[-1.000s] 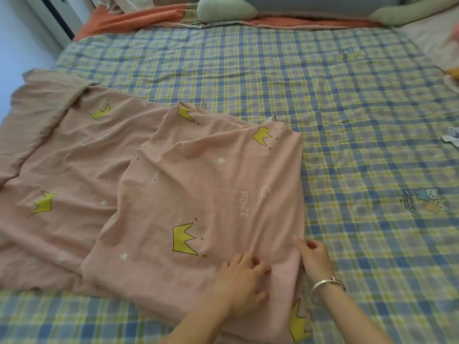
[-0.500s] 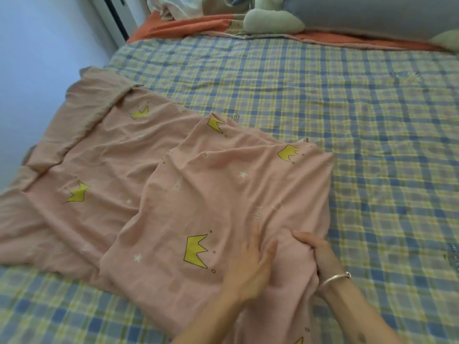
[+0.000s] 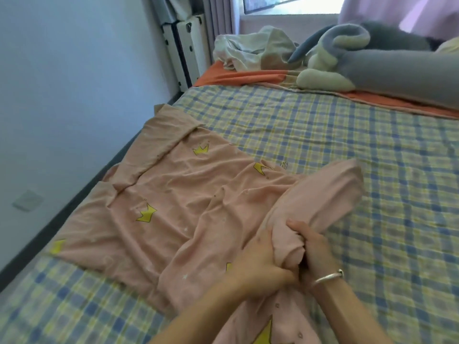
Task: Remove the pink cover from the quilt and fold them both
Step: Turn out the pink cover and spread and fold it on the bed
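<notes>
- A pale wall (image 3: 62, 95) runs along the left side of the bed (image 3: 372, 150).
- The pink cover (image 3: 173, 192), printed with yellow crowns, lies wrinkled on the left half of the bed, on its checked sheet.
- The left hand (image 3: 258, 265) is near the front edge and grips a gathered fold of the cover.
- The right hand (image 3: 315, 249), touching the left one, clenches a bunched roll of the same cover.
- A silver bracelet (image 3: 328, 278) sits on the right wrist.
- A grey plush toy (image 3: 372, 60) lies at the far end of the bed.
</notes>
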Available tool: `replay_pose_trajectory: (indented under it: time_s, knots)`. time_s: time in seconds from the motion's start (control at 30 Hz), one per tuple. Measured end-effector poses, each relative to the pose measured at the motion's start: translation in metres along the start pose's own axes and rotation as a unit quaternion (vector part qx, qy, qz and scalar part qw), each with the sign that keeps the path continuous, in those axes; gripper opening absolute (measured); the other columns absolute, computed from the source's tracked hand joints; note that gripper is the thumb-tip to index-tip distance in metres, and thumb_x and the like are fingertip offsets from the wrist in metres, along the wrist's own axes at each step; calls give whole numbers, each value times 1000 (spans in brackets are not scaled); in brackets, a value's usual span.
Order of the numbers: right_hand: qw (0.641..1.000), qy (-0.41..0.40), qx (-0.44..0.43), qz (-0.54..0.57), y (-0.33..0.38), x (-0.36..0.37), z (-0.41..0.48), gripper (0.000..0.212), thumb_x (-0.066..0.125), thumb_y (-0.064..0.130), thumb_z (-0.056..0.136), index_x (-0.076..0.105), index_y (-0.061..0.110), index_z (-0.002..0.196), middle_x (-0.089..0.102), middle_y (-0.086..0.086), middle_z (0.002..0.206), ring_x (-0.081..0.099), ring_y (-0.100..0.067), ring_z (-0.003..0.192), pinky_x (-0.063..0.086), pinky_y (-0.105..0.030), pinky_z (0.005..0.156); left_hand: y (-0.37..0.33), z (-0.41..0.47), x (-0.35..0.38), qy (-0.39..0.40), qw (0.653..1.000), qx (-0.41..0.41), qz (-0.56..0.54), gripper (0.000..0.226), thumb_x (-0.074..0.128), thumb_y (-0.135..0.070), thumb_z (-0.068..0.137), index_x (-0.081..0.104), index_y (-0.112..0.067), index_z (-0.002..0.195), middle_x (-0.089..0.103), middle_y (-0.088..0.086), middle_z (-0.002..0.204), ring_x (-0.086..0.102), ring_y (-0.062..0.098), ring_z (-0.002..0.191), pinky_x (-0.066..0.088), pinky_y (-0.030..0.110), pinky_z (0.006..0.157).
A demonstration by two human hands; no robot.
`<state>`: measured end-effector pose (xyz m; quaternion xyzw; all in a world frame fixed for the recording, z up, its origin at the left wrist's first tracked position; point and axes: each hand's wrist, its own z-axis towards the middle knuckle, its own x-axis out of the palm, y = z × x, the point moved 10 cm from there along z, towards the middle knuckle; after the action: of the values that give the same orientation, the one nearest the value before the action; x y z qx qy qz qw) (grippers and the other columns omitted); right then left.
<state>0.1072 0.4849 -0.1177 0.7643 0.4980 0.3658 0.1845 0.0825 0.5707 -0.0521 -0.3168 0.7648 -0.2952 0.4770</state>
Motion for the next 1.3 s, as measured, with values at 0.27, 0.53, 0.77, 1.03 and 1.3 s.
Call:
replay_pose_trajectory:
  time_s: [0.27, 0.53, 0.77, 1.03, 1.3]
  knots:
    - [986, 17, -136, -92, 16, 168, 11, 36, 79, 12, 58, 62, -4, 86, 64, -12, 81, 61, -28, 81, 49, -41, 79, 49, -17, -162, -123, 991, 34, 50, 74, 43, -25, 55, 48, -25, 129, 60, -7, 116, 54, 11, 106, 34, 7, 71]
    - [974, 206, -72, -60, -16, 348, 49, 55, 50, 9, 91, 25, 22, 138, 54, 0, 98, 58, -17, 76, 48, -30, 68, 209, -25, -419, -294, 917, -192, 189, 47, 58, -28, 78, 54, -12, 122, 61, 15, 118, 54, 34, 109, 43, 40, 91]
    - [963, -184, 5, -194, -108, 153, 115, 70, 68, 27, 82, 33, 1, 137, 45, -15, 133, 47, -32, 116, 39, -43, 98, 264, 29, -329, -182, 943, -158, 228, 50, 44, -16, 93, 31, -15, 141, 41, 6, 140, 43, 28, 124, 37, 36, 99]
    - [984, -91, 109, -112, -178, 158, 148, 102, 80, 58, 46, 49, 3, 127, 61, -13, 118, 59, -30, 104, 47, -42, 95, 273, 49, -138, 66, 930, -128, 339, 104, 52, -68, 76, -8, -23, 148, -13, 11, 156, -7, 32, 144, 8, 58, 109]
    - [984, -145, -30, -103, -110, 176, 129, 51, 73, 16, 74, 56, -7, 116, 61, -12, 113, 59, -28, 100, 48, -37, 92, 227, 43, -153, -82, 934, -133, 322, 100, 49, -55, 82, -22, -24, 145, -8, 11, 156, -1, 31, 144, 14, 53, 113]
